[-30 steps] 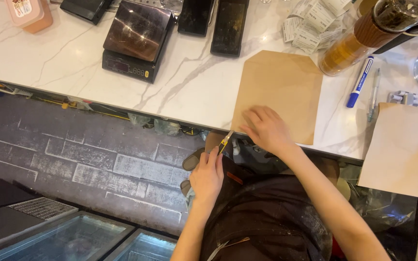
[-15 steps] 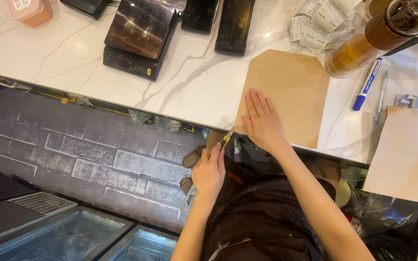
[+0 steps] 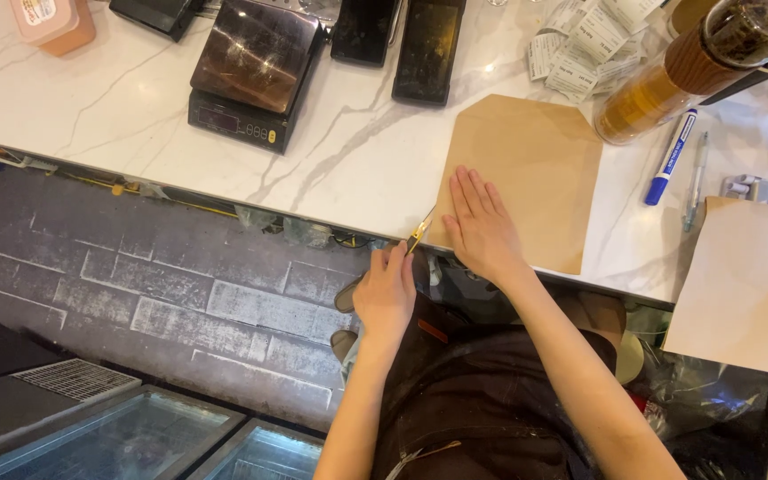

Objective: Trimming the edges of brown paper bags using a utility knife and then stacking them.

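A brown paper envelope [image 3: 531, 164] lies flat on the white marble counter [image 3: 348, 169], its near edge at the counter's front rim. My right hand [image 3: 482, 227] presses flat on the envelope's near left part, fingers stretched out together. My left hand [image 3: 387, 293] is below the counter edge, closed on a small yellow-handled cutter [image 3: 420, 233]. The cutter's blade tip points up at the envelope's near left edge, beside my right hand's thumb side.
A dark digital scale [image 3: 251, 76] and two dark flat devices [image 3: 428, 49] sit at the back. Paper slips [image 3: 580, 44], an amber jar [image 3: 660, 84], a blue marker [image 3: 671, 156] and a pen [image 3: 695, 182] lie right of the envelope. More brown paper [image 3: 740, 284] lies at the right.
My right hand went from curled at the envelope's near edge to spread flat further up on it. My left hand kept the cutter at the envelope's edge.
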